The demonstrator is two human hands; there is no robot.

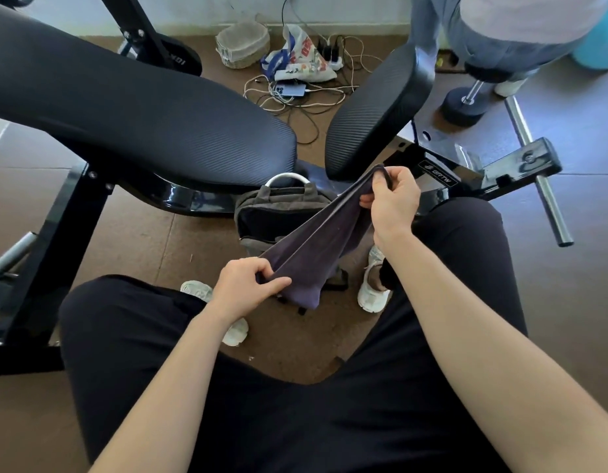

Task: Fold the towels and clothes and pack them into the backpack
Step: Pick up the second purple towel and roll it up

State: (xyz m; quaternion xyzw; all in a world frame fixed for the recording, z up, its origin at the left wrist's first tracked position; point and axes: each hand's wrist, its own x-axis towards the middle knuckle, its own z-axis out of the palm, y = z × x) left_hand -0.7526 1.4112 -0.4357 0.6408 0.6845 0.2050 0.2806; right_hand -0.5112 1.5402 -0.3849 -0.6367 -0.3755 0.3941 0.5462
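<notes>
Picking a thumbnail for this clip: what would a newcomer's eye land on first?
A dark purple cloth stretches between both hands at centre: the right hand pinches its upper end, the left hand grips its lower end. Beneath it stands a grey backpack, and a black padded bench looms upper left.

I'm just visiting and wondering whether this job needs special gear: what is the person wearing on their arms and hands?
Nothing special. The left hand and right hand are bare: no gloves, rings, watch or wristband that I can see. Both forearms are uncovered, with no sleeve in view. No cables or markers are attached.
</notes>
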